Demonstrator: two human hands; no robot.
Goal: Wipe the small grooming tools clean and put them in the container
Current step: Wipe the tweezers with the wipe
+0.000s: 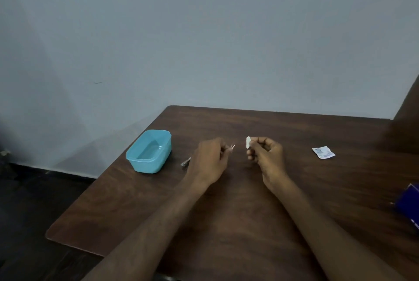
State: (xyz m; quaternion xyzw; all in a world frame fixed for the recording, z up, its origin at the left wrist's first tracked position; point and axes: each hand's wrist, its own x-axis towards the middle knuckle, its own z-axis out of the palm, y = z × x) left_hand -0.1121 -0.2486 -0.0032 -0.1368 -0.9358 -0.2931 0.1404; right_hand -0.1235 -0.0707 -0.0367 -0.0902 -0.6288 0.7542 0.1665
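My left hand (209,160) grips a small metal tool, probably tweezers (232,146), whose tips poke out to the right of my fingers. My right hand (264,154) pinches a small white wipe (248,142), held a short gap to the right of the tool's tips. A second small metal tool (185,162) lies on the brown table (226,212), partly hidden behind my left hand. An open light-blue plastic container (148,151) with nothing in it stands to the left of that tool.
A torn white wipe wrapper (323,152) lies on the table to the right. A dark blue box (409,206) pokes in at the right edge. The table's left edge and rounded corner are near the container; a pale wall stands behind.
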